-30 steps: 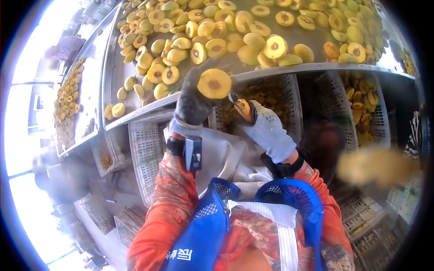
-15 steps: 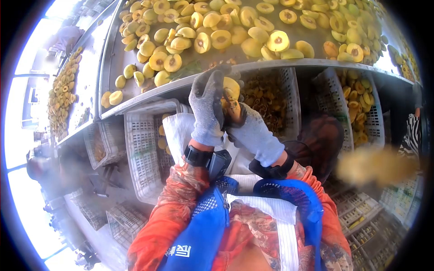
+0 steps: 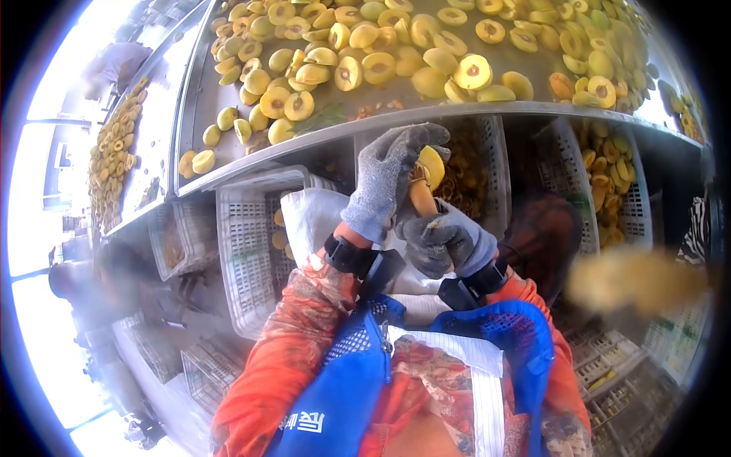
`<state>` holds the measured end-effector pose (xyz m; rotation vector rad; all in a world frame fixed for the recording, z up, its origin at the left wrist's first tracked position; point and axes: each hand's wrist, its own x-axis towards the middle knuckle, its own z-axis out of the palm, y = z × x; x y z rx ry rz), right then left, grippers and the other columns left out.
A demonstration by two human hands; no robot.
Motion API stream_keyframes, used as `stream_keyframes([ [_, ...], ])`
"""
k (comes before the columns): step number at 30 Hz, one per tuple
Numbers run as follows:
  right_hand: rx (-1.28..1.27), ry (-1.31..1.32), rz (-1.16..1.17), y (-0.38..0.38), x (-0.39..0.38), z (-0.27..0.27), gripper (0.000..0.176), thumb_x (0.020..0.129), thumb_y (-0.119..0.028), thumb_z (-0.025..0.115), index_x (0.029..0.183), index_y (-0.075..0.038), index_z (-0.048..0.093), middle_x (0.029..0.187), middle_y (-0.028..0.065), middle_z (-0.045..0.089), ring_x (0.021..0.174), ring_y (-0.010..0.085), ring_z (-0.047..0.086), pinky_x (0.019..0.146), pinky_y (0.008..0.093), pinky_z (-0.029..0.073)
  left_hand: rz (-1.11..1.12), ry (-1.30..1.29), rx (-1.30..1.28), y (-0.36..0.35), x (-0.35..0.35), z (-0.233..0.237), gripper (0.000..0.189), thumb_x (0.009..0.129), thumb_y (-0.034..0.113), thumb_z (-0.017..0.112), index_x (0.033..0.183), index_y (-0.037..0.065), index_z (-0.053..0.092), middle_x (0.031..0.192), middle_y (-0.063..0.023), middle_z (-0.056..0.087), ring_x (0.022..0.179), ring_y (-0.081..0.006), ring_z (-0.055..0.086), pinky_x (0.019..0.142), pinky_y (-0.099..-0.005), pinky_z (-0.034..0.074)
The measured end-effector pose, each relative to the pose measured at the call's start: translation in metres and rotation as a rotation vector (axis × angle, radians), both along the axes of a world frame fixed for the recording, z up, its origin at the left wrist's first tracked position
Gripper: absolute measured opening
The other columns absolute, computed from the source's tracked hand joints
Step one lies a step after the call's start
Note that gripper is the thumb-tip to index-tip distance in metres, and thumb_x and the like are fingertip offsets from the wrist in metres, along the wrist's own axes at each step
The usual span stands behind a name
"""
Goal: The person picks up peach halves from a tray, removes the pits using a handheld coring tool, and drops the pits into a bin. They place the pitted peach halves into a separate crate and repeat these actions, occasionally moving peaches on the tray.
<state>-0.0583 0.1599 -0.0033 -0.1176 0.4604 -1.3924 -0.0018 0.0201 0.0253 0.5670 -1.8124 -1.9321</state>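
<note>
A yellow fruit half is held in my gloved left hand, whose fingers curl over it just below the metal table's edge. My gloved right hand, lower and to the right, is closed round a tool with a tan handle. The tool's upper end meets the fruit half; its tip is hard to make out. Many cut fruit halves lie on the metal table beyond my hands, several showing brown centres.
Under the table stand a white crate at left, a container of brown pieces in the middle and a crate of fruit halves at right. A blurred person is at the far left. More crates stand at lower right.
Both hands have shifted right and come further apart. The tan handle now shows between them, and my right hand is lower.
</note>
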Motion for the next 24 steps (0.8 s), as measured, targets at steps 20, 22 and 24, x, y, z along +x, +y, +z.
stream_keyframes([
  [20,0.659,1.834,0.014,-0.004,-0.045,-0.057,0.040,0.078,-0.034,0.069,0.107,-0.008,0.059,0.099,0.0198,0.066,0.094,0.0371,0.062,0.082,0.0441,0.049,0.194,-1.153,-1.241,-0.228,-0.009,-0.049,0.059,0.075,0.034,0.072,0.123,0.004,0.055,0.102,-0.0207,0.066,0.101,-0.0362,0.063,0.086,-0.0432,0.051],
  [22,0.615,1.800,-0.008,-0.005,-0.043,-0.056,0.039,0.078,-0.033,0.069,0.107,-0.008,0.059,0.095,0.0198,0.066,0.091,0.0380,0.063,0.080,0.0451,0.050,0.124,-1.161,-1.188,-0.226,-0.014,-0.052,0.058,0.073,0.033,0.074,0.119,0.003,0.055,0.101,-0.0221,0.066,0.099,-0.0374,0.064,0.085,-0.0439,0.051],
  [24,0.547,1.722,-0.035,-0.009,-0.040,-0.053,0.037,0.079,-0.033,0.067,0.105,-0.008,0.058,0.090,0.0201,0.066,0.087,0.0395,0.063,0.077,0.0471,0.050,0.098,-1.083,-1.219,-0.226,-0.006,-0.055,0.055,0.071,0.031,0.077,0.114,0.002,0.057,0.097,-0.0197,0.067,0.092,-0.0334,0.066,0.080,-0.0413,0.053],
])
